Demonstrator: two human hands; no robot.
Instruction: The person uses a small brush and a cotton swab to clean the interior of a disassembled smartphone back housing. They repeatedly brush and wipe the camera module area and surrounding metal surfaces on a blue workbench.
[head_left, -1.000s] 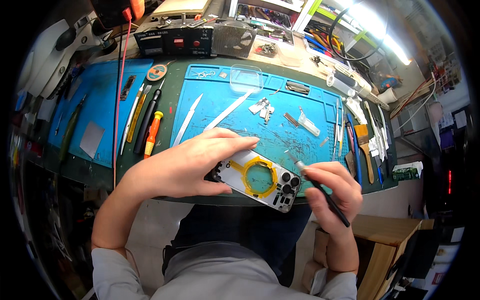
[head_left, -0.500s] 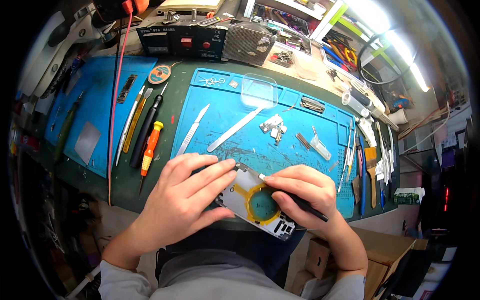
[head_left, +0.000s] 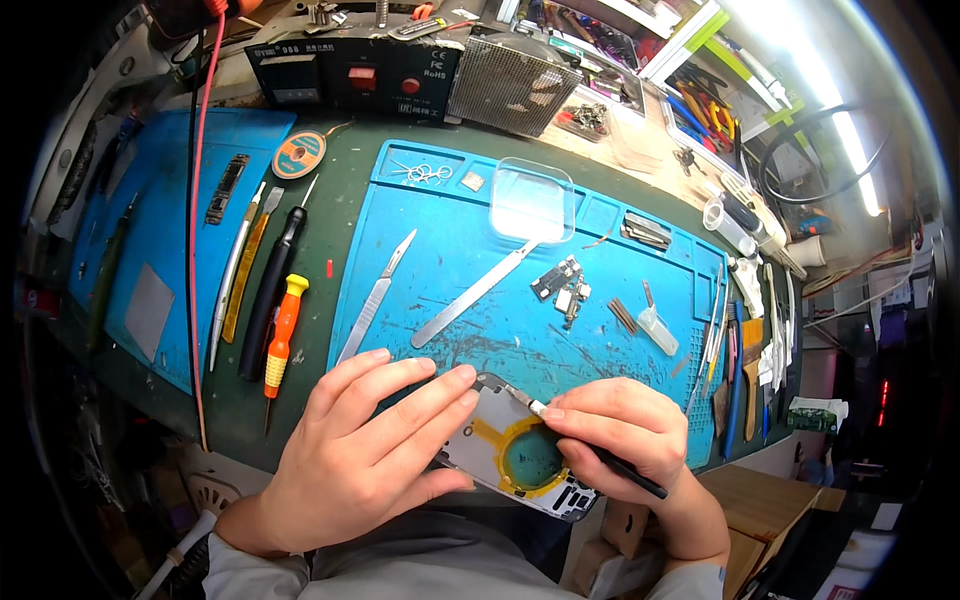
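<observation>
Looking down from the head view: a slim white phone-shaped frame (head_left: 487,455) sits between both hands, at the near edge of the blue rectangular work mat (head_left: 600,365).
Long axis: slanting from upper left to lower right.
Left hand (head_left: 370,460): fingers loosely spread, thumb well apart, holding the frame's upper-left end.
Right hand (head_left: 630,440): pinched pen-fashion on a slender black-handled tool with a metal tip (head_left: 636,477).
Tool tip: at the far long edge, near the upper-left corner.
Nearer hand: left to that corner, right to the yellow ring (head_left: 540,490).
Frame face: flat white, ring circling a round hole, dark cutouts toward the lower-right end.
</observation>
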